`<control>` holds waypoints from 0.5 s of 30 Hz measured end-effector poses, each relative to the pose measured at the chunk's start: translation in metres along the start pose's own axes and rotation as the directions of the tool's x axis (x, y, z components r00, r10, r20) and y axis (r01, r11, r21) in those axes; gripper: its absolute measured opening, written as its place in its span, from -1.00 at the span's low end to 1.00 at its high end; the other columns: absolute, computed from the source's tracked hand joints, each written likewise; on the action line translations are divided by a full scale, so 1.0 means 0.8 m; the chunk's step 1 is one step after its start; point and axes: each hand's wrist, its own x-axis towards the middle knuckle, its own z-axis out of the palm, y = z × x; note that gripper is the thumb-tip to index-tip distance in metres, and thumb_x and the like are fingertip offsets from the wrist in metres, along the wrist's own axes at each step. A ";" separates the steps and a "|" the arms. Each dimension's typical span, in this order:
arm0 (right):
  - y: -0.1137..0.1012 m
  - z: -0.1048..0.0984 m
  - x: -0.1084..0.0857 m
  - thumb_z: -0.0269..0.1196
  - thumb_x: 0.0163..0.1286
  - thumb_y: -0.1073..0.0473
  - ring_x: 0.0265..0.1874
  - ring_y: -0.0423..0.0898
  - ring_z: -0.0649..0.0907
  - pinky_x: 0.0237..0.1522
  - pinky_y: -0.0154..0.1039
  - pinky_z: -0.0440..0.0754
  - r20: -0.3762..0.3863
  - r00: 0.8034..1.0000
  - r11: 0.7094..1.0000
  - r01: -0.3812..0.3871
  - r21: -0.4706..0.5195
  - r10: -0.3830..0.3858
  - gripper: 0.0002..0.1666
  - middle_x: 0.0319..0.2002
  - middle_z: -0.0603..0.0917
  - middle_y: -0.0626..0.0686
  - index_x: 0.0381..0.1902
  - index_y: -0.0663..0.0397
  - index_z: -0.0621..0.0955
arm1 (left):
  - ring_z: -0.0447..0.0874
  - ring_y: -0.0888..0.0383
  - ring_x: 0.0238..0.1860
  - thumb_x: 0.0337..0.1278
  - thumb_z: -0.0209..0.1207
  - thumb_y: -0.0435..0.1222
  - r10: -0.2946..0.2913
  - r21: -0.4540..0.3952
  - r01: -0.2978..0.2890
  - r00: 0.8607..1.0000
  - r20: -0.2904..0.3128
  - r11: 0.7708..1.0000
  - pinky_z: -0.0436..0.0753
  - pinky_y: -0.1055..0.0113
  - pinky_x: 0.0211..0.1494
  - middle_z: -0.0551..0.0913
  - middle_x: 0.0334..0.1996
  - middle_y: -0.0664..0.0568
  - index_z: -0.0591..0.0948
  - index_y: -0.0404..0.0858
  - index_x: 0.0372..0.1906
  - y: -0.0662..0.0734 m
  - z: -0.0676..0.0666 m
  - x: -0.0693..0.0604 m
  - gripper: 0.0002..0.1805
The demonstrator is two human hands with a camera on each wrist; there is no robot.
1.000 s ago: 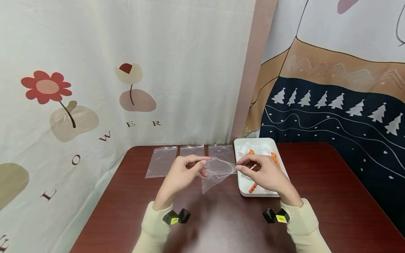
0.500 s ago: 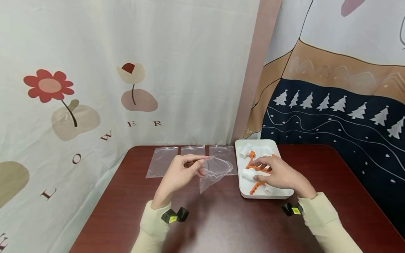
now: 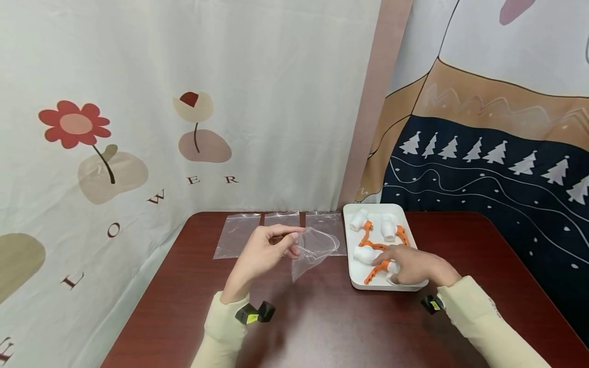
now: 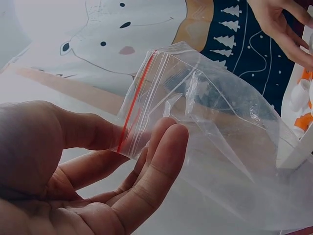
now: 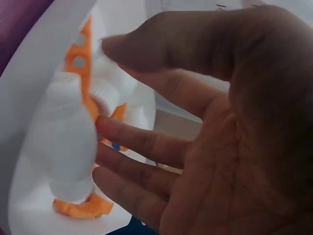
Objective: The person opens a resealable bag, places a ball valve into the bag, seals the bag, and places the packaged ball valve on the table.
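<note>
My left hand [image 3: 264, 250] pinches a clear zip-lock bag [image 3: 317, 248] by its top edge, between thumb and fingers. The bag's mouth gapes, and a red line runs along its seal in the left wrist view. Over the near right part of a white tray [image 3: 377, 206] is my right hand [image 3: 407, 265]. Its fingertips are at a white rounded plastic piece [image 5: 66, 139] with an orange perforated strip [image 5: 80, 61]. The thumb stands apart from that piece, and part of the piece is hidden by the hand in the head view.
Other white pieces [image 3: 388, 227] with orange strips [image 3: 365, 237] lie in the tray. Along the table's back edge lie three flat clear bags [image 3: 236, 235], left of the tray. Printed curtains [image 3: 276, 102] hang behind the table [image 3: 322, 322].
My right hand has let go of the bag's edge and moved right, then down into the tray. The left hand keeps holding the bag in nearly the same place.
</note>
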 end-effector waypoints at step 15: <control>-0.003 0.013 0.015 0.33 0.07 0.64 -0.16 -0.01 0.53 -0.39 -0.29 0.56 0.044 0.991 0.980 -0.118 -0.161 0.126 -0.21 0.22 0.62 0.21 0.22 -0.08 0.69 | 0.83 0.03 -0.38 0.42 0.19 -0.35 0.014 0.008 -0.014 1.000 0.011 1.000 0.80 0.24 -0.14 0.79 -0.32 -0.20 0.75 -0.25 0.09 0.000 0.000 0.001 -0.74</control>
